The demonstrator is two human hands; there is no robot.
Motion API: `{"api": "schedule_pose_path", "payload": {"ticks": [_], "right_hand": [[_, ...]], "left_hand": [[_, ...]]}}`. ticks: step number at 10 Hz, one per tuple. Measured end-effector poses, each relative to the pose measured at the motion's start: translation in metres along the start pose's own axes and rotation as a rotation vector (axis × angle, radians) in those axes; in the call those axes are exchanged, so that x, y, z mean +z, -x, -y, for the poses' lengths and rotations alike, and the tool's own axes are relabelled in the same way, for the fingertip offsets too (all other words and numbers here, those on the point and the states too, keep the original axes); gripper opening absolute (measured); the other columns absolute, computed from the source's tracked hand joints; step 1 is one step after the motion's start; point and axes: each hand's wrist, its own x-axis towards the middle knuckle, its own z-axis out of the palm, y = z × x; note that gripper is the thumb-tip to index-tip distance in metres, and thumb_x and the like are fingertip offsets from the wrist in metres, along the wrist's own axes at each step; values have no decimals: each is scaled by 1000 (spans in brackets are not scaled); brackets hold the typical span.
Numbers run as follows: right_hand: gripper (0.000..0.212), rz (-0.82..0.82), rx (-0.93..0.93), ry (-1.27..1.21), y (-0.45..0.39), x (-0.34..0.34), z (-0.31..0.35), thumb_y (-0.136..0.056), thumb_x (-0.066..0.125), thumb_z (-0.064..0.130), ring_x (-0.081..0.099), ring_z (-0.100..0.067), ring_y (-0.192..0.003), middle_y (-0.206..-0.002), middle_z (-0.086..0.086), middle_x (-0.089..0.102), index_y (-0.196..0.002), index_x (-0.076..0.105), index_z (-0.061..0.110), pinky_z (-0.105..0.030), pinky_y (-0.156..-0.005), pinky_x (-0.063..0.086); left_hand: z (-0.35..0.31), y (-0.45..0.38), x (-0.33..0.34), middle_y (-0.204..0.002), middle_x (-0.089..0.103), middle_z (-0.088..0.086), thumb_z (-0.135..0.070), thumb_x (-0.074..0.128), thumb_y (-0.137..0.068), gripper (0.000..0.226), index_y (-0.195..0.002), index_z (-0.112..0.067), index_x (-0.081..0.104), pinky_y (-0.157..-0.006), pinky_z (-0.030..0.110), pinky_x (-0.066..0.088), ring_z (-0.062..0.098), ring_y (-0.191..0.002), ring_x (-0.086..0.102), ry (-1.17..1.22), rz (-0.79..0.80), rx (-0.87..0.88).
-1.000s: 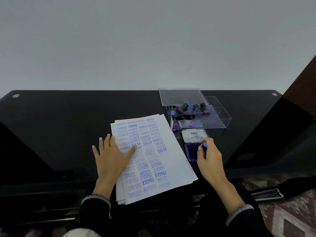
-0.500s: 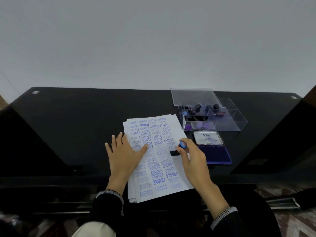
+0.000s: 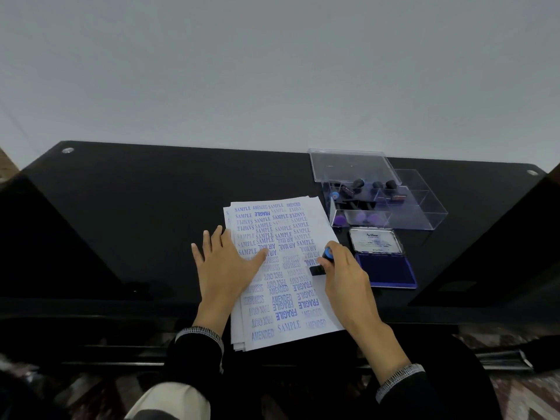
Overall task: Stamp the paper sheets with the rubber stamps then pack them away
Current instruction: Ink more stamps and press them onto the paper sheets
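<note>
The right hand (image 3: 348,277) grips the rubber stamp (image 3: 321,265); the left hand (image 3: 225,265), fingers flat, pins the paper sheets (image 3: 281,316), which could shift and smear wet ink.

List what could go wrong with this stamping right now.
1. The top sheet is already crowded with prints, so the stamp in the right hand may overprint one.
2. The left hand lies flat on inked words and may smudge them.
3. The open ink pad sits beside the right hand, which could brush it.

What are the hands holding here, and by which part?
The right hand grips a rubber stamp by its blue-capped handle, base on the top paper sheet. The left hand holds nothing, lying flat on the sheet.
</note>
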Motion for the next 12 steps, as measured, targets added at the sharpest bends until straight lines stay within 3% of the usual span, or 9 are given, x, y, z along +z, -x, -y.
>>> {"api": "schedule_pose_path", "payload": {"ticks": [4, 6, 8, 12], "right_hand": [[17, -41, -73, 88, 3, 10, -1, -90, 59, 9, 60, -26, -78, -90, -6, 59, -106, 55, 4, -32, -50, 42], [23, -170, -132, 192, 4, 13, 1, -81, 70, 16, 59, -23, -63, -76, -3, 60, -97, 57, 6, -29, -40, 42], [30, -202, -162, 159, 8, 18, -2, -76, 75, 9, 59, -24, -64, -75, -7, 59, -99, 56, 3, -31, -50, 53], [46, -145, -112, 31, 3, 18, 0, -74, 76, -1, 63, -25, -64, -78, -9, 62, -105, 44, 12, -29, -45, 53]], "left_hand": [[0, 0, 0, -158, 22, 6, -84, 40, -75, 106, -149, -9, 27, -119, 51, 3, 27, -148, 8, 6, -6, 6], [0, 1, 0, -158, 23, 6, -85, 38, -74, 107, -148, -9, 28, -119, 51, 3, 26, -148, 8, 1, -10, 5], [0, 1, 0, -158, 22, 6, -85, 37, -74, 107, -149, -8, 27, -119, 50, 3, 26, -148, 8, -4, -9, 4], [1, 3, 1, -159, 21, 5, -84, 37, -76, 106, -150, -9, 26, -119, 49, 0, 25, -149, 6, 28, -20, 14]]}}
